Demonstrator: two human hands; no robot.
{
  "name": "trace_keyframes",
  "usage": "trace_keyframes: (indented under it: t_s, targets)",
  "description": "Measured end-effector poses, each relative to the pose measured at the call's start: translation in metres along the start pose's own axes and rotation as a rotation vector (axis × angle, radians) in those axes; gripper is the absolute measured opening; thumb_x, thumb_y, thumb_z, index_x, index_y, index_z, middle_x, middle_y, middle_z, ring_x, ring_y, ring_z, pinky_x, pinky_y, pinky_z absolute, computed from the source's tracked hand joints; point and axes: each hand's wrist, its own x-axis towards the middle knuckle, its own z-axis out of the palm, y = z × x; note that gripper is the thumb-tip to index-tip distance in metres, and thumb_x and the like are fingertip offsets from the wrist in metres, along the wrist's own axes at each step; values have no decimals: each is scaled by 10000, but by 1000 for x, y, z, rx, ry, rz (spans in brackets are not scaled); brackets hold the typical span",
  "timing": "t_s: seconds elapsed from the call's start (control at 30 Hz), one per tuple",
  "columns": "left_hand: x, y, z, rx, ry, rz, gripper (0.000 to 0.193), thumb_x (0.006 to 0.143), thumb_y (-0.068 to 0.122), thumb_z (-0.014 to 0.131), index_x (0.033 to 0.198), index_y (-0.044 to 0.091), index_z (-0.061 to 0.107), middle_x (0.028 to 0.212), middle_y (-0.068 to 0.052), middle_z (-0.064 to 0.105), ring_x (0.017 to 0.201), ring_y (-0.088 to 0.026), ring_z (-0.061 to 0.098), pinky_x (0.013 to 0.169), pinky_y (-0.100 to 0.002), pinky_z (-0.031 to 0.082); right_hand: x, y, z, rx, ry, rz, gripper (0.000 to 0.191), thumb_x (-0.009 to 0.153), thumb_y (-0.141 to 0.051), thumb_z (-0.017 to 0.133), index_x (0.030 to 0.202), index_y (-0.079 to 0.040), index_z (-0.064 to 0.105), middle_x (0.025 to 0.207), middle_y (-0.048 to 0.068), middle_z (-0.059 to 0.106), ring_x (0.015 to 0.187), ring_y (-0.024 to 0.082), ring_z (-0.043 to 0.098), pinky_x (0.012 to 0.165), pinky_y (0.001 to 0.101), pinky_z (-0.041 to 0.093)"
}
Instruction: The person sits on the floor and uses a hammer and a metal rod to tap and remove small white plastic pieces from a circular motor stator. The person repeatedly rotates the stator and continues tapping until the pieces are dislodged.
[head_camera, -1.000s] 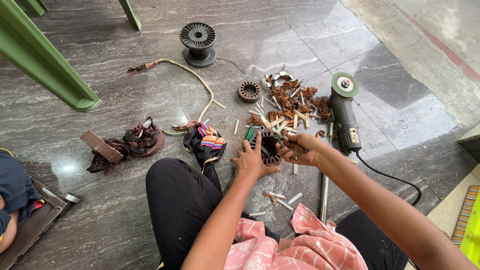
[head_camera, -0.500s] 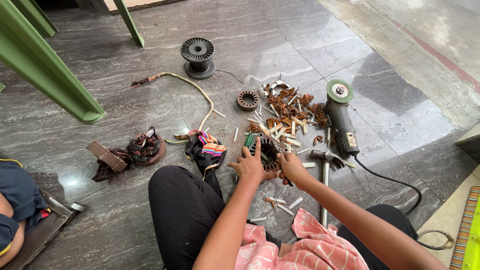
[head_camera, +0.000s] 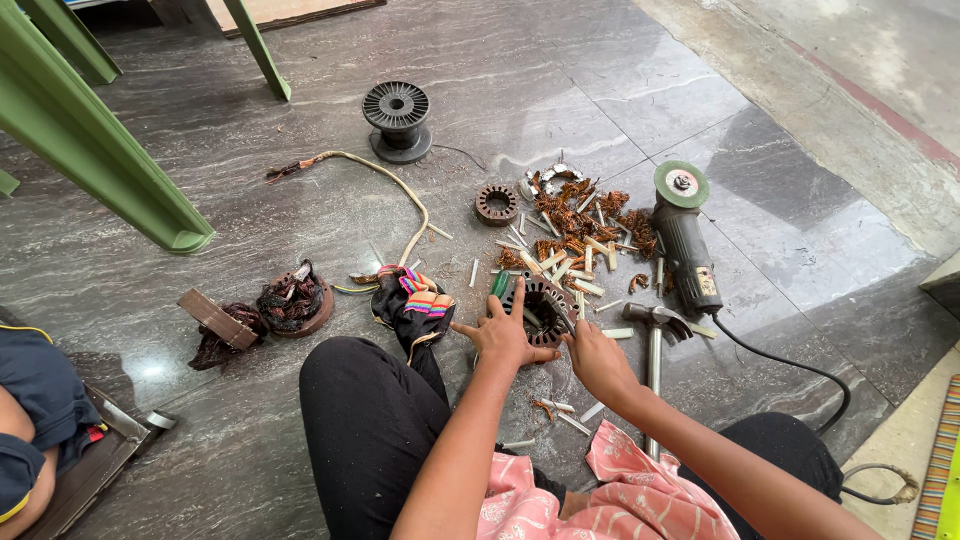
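I sit on the floor with a round metal motor stator (head_camera: 541, 300) standing in front of my knees. My left hand (head_camera: 503, 338) lies on its near left rim, fingers spread, holding it steady. Fingertips of my right hand (head_camera: 598, 362) pinch at the near right rim of the stator; I cannot tell whether they hold a wire or a small tool. A green-handled tool (head_camera: 498, 284) pokes out just behind my left hand.
A hammer (head_camera: 653, 335) lies right of my right hand, with an angle grinder (head_camera: 686, 243) and its cord beyond. Copper scraps and white strips (head_camera: 572, 225), a small stator ring (head_camera: 496, 204), a black spool (head_camera: 397, 119), a striped cloth (head_camera: 417, 300), a burnt winding (head_camera: 291, 304) and green legs (head_camera: 95, 155) surround me. Another person (head_camera: 30, 420) sits at left.
My right hand has come in from the stator's right side to its near rim. My left hand stays on the stator. The view has tilted slightly.
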Motion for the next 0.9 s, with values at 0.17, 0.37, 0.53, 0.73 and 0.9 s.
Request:
trace_keyframes:
  t_s: [0.17,0.37,0.53,0.73,0.9]
  targets:
    - [1,-3,3,2,12,13,1566,520,803,846,1625,416,-193,1611,-182,265,1319,-455,535,1095,-861,134,-5,3,-1,-42,33,-75,319,1034,-319,513,993,-5,473,975,253,618,840,495,624,731,602,481]
    - [7,-6,0,-12,-7,20,1572,502,821,853,1615,425,-185,1635,-200,224,1356,-467,495,1087,-867,110,-25,23,0,-27,52,-171,293,1011,-286,531,995,-5,449,988,246,595,808,486,621,655,583,480]
    - [8,-6,5,-16,11,23,1568,496,823,848,1617,431,-177,1655,-205,199,1369,-468,485,1085,-874,113,-39,26,8,-29,81,-134,299,1025,-301,525,979,-16,445,966,242,590,798,488,612,672,585,474]
    - [7,-7,2,-41,-7,23,1590,470,801,862,1615,457,-185,1667,-189,189,1383,-453,481,1088,-866,144,-50,14,12,30,126,-72,285,1030,-306,517,980,-32,456,951,239,597,786,506,598,700,600,460]
    - [6,-9,-2,-38,-21,25,1578,472,815,849,1612,459,-181,1665,-178,203,1386,-443,486,1097,-867,137,-71,0,6,136,193,-77,270,1021,-281,533,1006,-25,450,926,257,582,779,519,582,653,594,446]
